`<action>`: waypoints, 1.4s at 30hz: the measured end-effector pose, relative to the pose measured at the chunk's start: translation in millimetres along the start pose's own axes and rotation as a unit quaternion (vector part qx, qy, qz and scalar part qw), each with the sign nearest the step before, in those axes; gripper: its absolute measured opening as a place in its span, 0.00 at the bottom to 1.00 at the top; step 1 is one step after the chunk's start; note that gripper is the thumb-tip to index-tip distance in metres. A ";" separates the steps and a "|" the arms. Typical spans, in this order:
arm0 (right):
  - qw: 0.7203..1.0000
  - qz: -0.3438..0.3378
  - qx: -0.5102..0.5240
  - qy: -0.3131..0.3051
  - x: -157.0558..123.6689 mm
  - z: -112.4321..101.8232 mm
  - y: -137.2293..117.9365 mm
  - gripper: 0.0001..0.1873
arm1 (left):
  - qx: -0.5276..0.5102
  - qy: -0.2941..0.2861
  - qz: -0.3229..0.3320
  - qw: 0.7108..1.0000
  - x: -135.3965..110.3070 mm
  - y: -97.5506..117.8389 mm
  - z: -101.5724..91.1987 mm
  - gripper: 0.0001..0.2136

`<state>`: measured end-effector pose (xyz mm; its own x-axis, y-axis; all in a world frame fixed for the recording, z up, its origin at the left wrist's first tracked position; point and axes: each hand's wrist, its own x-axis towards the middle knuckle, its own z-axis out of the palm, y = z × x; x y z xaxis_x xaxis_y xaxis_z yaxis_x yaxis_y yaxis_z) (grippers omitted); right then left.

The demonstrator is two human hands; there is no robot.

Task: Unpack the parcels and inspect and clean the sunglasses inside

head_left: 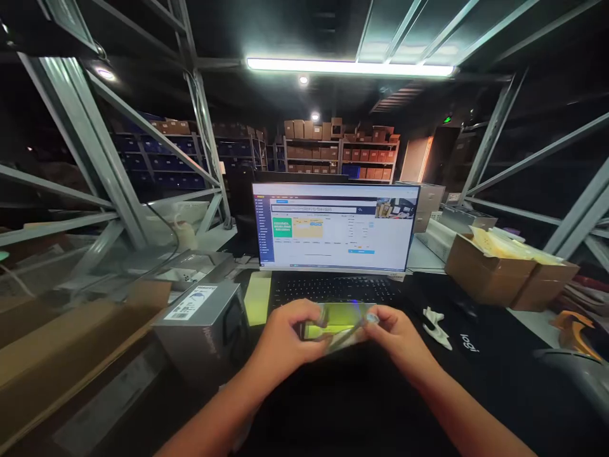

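Between my hands, in front of the keyboard (333,289), is a small flat yellow-green packet (340,315) that looks glossy, like clear plastic; its exact kind is hard to make out. My left hand (288,333) is closed round its left end, thumb on the upper edge. At the right end my right hand (394,330) pinches the edge, where a small shiny round spot shows near the fingertips. The packet's underside is hidden. Left of my left hand stands a grey box (204,336) with a white label on top.
A lit monitor (335,228) stands behind the keyboard. Crumpled white paper (436,328) lies on the black desk mat (495,368). At right are an open carton (492,273) with yellowish packs and an orange-and-grey tape dispenser (578,333). A large carton (80,343) occupies the left.
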<state>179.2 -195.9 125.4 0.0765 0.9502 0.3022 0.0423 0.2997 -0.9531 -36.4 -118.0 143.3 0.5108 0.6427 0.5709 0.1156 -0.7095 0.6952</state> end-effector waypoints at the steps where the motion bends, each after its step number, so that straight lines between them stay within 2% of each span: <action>1: 0.999 0.009 0.027 -0.034 1.3 -0.8 2.4 0.25 | -0.029 -0.011 -0.025 0.999 1.3 -0.2 -2.1 0.03; 3: 0.992 0.012 0.077 -0.100 2.1 -1.4 7.4 0.27 | -0.104 -0.039 -0.084 0.990 1.7 -0.8 -4.7 0.06; 6: 0.974 0.009 0.142 -0.178 -0.1 1.2 12.9 0.26 | -0.248 -0.041 -0.177 0.952 -1.8 -1.8 -2.5 0.12; 10: 0.965 0.018 0.166 -0.202 -4.3 10.5 14.9 0.25 | -0.387 0.018 -0.268 0.882 -6.7 1.5 4.2 0.16; 12: 0.975 0.024 0.092 -0.199 -5.8 14.8 14.9 0.24 | -0.423 0.053 -0.288 0.858 -6.4 5.5 2.4 0.17; 14: 0.977 0.010 -0.059 -0.203 -7.3 16.7 15.0 0.19 | -0.442 0.108 -0.291 0.842 -4.5 9.7 -4.6 0.18; 15: 0.969 -0.007 -0.142 -0.201 -8.1 16.8 15.5 0.15 | -0.449 0.139 -0.286 0.835 -3.3 11.5 -9.6 0.18; 17: 0.956 -0.045 -0.246 -0.155 -9.7 16.0 17.4 0.09 | -0.462 0.196 -0.261 0.825 -1.3 14.2 -20.8 0.18; 19: 0.971 -0.065 -0.224 -0.048 -11.1 15.5 20.6 0.07 | -0.475 0.234 -0.223 0.818 -0.2 15.4 -30.4 0.17; 21: 0.985 -0.075 -0.142 0.068 -12.3 16.3 24.1 0.07 | -0.483 0.255 -0.192 0.815 0.0 15.6 -36.0 0.17; 22: 0.986 -0.081 -0.112 0.094 -12.7 17.2 25.5 0.07 | -0.485 0.262 -0.184 0.814 -0.2 15.4 -36.9 0.17; 23: 0.987 -0.084 -0.097 0.091 -13.1 18.1 26.5 0.07 | -0.486 0.269 -0.180 0.812 -0.3 15.1 -36.7 0.16; 24: 0.990 -0.082 -0.097 0.063 -13.4 18.9 27.0 0.06 | -0.486 0.274 -0.181 0.810 -0.5 14.7 -35.5 0.16; 26: 0.988 -0.062 -0.139 -0.030 -14.6 18.7 25.9 0.03 | -0.485 0.280 -0.194 0.805 -0.5 13.2 -31.3 0.17; 28: 0.961 -0.047 -0.244 -0.116 -17.4 14.7 21.0 0.04 | -0.487 0.284 -0.213 0.798 0.0 10.9 -25.7 0.18; 31: 0.881 -0.037 -0.423 -0.208 -26.0 1.1 7.9 0.13 | -0.498 0.278 -0.243 0.784 1.1 5.7 -16.5 0.20; 32: 0.860 -0.024 -0.455 -0.231 -29.4 -4.7 3.1 0.16 | -0.505 0.271 -0.253 0.779 1.3 3.7 -13.2 0.20; 34: 0.840 -0.014 -0.485 -0.244 -35.2 -15.5 -4.9 0.20 | -0.517 0.251 -0.272 0.772 1.2 0.3 -5.9 0.20; 36: 0.838 -0.052 -0.503 -0.204 -37.5 -21.9 -9.6 0.24 | -0.524 0.234 -0.288 0.766 0.1 -1.6 1.6 0.20; 38: 0.833 -0.140 -0.519 -0.129 -35.4 -20.6 -11.2 0.22 | -0.530 0.215 -0.304 0.762 -2.0 -1.9 8.5 0.20; 40: 0.805 -0.249 -0.536 -0.051 -29.7 -11.9 -11.5 0.18 | -0.534 0.195 -0.316 0.759 -5.1 -1.0 13.5 0.19; 42: 0.766 -0.335 -0.548 0.009 -22.1 0.6 -12.0 0.20 | -0.530 0.179 -0.321 0.764 -8.6 0.5 16.2 0.19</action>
<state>176.5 -220.4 130.1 -0.3158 0.6098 0.7269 0.8883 0.4593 0.0006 -27.0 -128.6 131.7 0.3503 0.9327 -0.0851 -0.6081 0.2956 0.7368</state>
